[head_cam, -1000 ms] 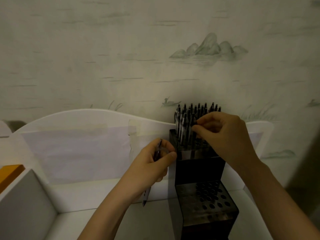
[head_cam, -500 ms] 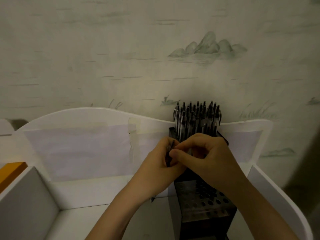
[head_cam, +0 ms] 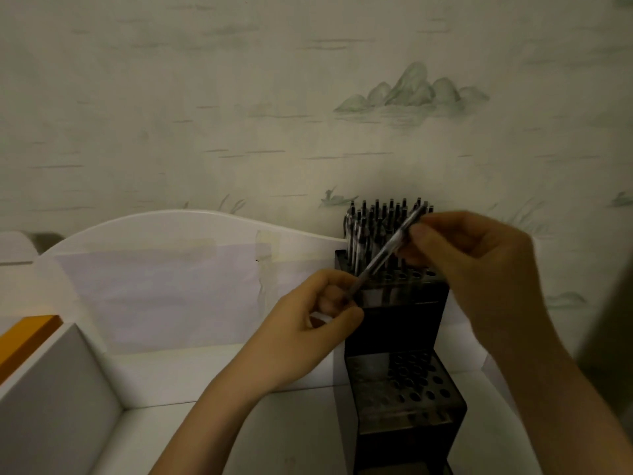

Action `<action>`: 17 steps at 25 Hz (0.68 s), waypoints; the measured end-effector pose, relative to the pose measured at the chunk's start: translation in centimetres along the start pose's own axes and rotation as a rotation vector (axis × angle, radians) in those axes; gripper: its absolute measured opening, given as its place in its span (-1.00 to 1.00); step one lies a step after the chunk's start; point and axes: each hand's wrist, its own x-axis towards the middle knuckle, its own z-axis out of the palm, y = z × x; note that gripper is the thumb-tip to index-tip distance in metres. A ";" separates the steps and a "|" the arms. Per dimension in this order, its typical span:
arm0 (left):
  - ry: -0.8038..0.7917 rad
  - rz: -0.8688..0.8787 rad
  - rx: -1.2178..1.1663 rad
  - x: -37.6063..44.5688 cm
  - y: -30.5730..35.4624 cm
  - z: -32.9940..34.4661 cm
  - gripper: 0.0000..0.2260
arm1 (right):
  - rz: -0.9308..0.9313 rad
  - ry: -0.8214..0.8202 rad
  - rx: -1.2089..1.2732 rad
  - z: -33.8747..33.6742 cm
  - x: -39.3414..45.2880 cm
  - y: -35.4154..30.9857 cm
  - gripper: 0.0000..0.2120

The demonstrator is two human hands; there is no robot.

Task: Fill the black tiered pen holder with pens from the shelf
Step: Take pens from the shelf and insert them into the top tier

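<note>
On a white shelf [head_cam: 212,437], our left hand [head_cam: 318,323] pinches the lower tip of a pen [head_cam: 387,252] that slants up and right to our right hand [head_cam: 479,265], which grips its upper end, just in front of the black tiered pen holder [head_cam: 400,368]. Half a second ago both hands huddled together low against the holder; now the right has risen and the pen spans them.

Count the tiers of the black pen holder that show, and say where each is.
2. The upper tier, against the shelf's back panel, holds a cluster of pens. The lower tier, nearer the camera, shows only empty holes. A further tier may lie below the frame edge.
</note>
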 end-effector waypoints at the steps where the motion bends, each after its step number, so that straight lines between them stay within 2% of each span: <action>1: -0.001 -0.005 -0.002 -0.1 0.1 -0.2 -0.75 | -0.049 0.048 -0.020 -0.4 0.5 -0.4 -0.92; 5: -0.019 -0.017 0.060 -0.2 0.3 -0.5 -0.64 | -0.224 0.153 -0.288 -1.3 2.0 -0.6 -0.94; 12: -0.033 -0.012 0.175 -0.6 0.1 -0.6 -0.62 | -0.232 0.155 -0.436 -0.6 2.5 1.2 -0.93; 17: -0.021 -0.013 0.172 -0.8 0.0 -0.8 -0.65 | -0.206 0.080 -0.515 0.1 2.6 2.5 -0.95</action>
